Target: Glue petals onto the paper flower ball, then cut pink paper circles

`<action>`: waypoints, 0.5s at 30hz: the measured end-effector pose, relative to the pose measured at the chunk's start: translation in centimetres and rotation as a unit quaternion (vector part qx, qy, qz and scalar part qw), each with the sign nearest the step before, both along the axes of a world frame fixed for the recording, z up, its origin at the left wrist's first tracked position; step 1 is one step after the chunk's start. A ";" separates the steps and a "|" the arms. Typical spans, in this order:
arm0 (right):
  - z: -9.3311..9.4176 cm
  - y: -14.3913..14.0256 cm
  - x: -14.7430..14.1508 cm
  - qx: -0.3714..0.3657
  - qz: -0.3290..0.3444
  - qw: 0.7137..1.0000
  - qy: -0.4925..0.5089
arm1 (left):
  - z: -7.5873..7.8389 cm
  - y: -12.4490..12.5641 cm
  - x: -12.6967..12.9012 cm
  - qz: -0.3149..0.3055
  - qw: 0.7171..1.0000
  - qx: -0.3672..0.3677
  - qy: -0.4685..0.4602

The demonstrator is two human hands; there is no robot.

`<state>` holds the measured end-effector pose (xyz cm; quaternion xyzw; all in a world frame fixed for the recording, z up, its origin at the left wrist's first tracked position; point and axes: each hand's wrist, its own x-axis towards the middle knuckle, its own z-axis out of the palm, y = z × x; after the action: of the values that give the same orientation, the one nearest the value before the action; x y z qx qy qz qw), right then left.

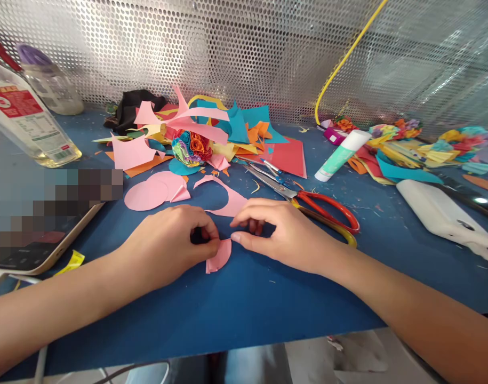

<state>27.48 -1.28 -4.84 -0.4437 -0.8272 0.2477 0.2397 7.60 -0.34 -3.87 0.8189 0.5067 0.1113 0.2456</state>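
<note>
Head view: both hands meet near the front edge of the blue table [268,309], the left hand [169,248] pinching a folded pink paper piece [218,256] while the right hand [279,232] presses fingertips beside it. One pair of red-handled scissors [308,205] lies just behind the right hand; two pink paper circles [153,191] (overlapping) and one glue stick [342,154] sit farther back.

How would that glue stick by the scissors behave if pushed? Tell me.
The glue stick lies on its side and looks round, so it would probably roll. It seems light plastic, likely sliding easily on the blue table. The nearby scissors might stop it.
</note>
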 end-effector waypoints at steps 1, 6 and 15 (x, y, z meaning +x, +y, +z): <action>0.0 0.0 -0.1 -0.013 -0.003 1.000 0.010 | -0.1 -0.1 0.1 0.001 1.000 0.016 -0.006; 0.2 -0.3 -0.5 -0.009 0.005 0.996 0.094 | 0.1 -0.3 0.0 -0.029 0.993 0.058 -0.100; 0.4 -0.9 -0.6 0.097 0.006 0.980 0.176 | 0.9 -0.6 -0.6 -0.068 0.971 0.069 -0.219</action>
<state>26.85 -2.22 -4.46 -0.3625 -0.7949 0.2424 0.4219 7.01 -0.93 -2.93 0.8220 0.3753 0.3054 0.3003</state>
